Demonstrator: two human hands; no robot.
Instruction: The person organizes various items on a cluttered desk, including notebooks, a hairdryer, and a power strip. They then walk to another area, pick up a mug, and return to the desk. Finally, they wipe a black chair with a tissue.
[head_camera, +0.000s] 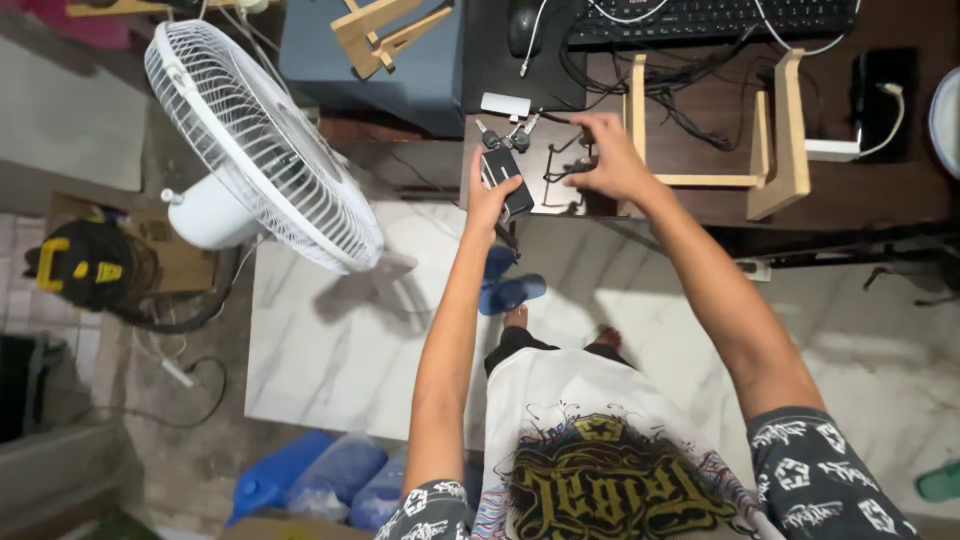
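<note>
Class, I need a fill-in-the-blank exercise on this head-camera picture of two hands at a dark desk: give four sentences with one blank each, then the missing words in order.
1. The left hand rests on a small ____ rectangular device at the edge of the dark wooden desk.
2. The right hand reaches beside a light ____ stand.
3. A white electric ____ stands at the left.
4. A black computer ____ lies at the desk's far side.

Missing words: black; wooden; fan; keyboard

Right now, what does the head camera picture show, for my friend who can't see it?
Seen from above, a person's left hand holds a small black rectangular device at a dark wooden desk's edge, while the right hand touches thin black wires. A white electric fan stands left.
</note>
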